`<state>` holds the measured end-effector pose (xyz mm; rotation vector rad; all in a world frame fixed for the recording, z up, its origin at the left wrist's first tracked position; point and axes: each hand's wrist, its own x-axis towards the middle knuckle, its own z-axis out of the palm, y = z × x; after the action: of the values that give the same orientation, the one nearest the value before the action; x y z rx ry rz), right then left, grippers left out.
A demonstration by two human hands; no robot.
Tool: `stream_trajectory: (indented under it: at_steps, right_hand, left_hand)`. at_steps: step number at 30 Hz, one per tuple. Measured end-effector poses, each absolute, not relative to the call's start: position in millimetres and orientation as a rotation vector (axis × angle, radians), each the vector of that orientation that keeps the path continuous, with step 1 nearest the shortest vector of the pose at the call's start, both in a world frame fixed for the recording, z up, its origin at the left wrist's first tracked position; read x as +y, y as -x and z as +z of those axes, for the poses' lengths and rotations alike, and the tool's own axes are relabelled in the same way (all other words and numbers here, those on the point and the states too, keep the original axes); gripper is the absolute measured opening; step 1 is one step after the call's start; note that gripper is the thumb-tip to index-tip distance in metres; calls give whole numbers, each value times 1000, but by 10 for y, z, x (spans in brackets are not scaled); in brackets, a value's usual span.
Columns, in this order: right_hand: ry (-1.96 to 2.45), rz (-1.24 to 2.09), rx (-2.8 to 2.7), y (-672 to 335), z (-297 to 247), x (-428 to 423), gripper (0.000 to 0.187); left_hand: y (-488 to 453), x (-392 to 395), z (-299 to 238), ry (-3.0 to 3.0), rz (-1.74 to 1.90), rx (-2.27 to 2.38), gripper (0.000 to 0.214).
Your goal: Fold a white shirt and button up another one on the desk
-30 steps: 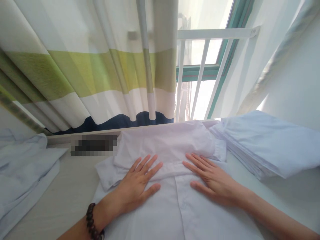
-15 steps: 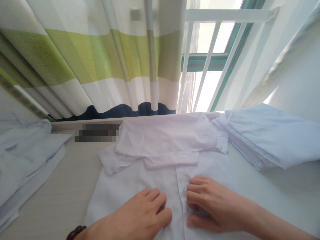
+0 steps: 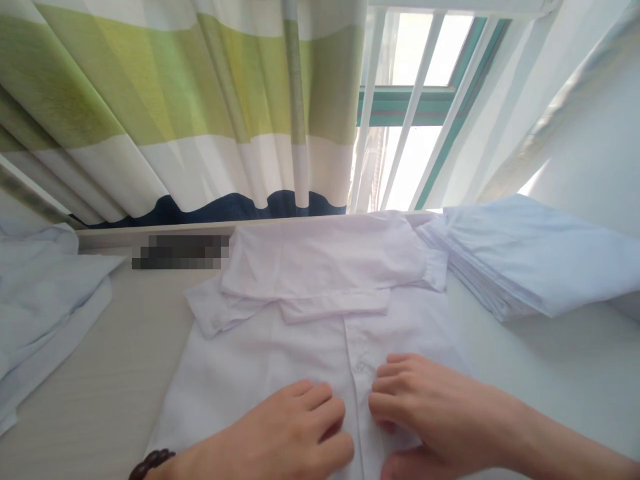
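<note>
A white shirt lies face up on the table, its collar end folded toward the window and its sleeves tucked under the fold. My left hand rests on the shirt just left of the button placket, fingers curled and pressed together. My right hand sits just right of the placket, its fingers bent in a pinch at the placket edge near a button. A dark bead bracelet is on my left wrist.
A stack of folded pale blue shirts lies at the right. Loose pale blue garments lie at the left on the light table. Striped curtains and a barred window stand behind the table's far edge.
Both hands have drawn back from the folded collar area toward me, down the shirt front to the placket. Their fingers went from flat and spread to curled. The view dropped slightly.
</note>
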<state>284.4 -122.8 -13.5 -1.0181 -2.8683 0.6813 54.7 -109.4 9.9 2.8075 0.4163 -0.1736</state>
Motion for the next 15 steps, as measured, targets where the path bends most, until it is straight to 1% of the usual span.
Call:
stream_trajectory:
  at_steps: [3,5,7,9,11,13,15]
  right_hand:
    - [1020,590,-2908,-2795,-148,-1273,37]
    - [1051,516,-2925,-2779,-117,-1306,38]
    - [1075,418,-2908,-2768,-88,-1359,30]
    - [1084,287,-2872,-2751,-103,-1432,18]
    - [1089,125,-2871,-2727,-175,-1505,11]
    - [1102,-10,-2901,-2702,-267,-1553,11]
    - [1141,-21,-2915,-2687,-312,-1561,14]
  left_hand:
    - [-548,-988,51,-2800,-161,476,25]
    - [-531,-910,35,-2816,-139,453,19]
    - [-512,-838,27,-2812,-91,445,8]
    - [-497,-762,23,-2730,-44,496,7]
    - [-491,-672,23,-2568,-2,588,8]
    - [-487,-575,36,-2413,47,677,9]
    - [-474,-501,83,-2325,59,737,10]
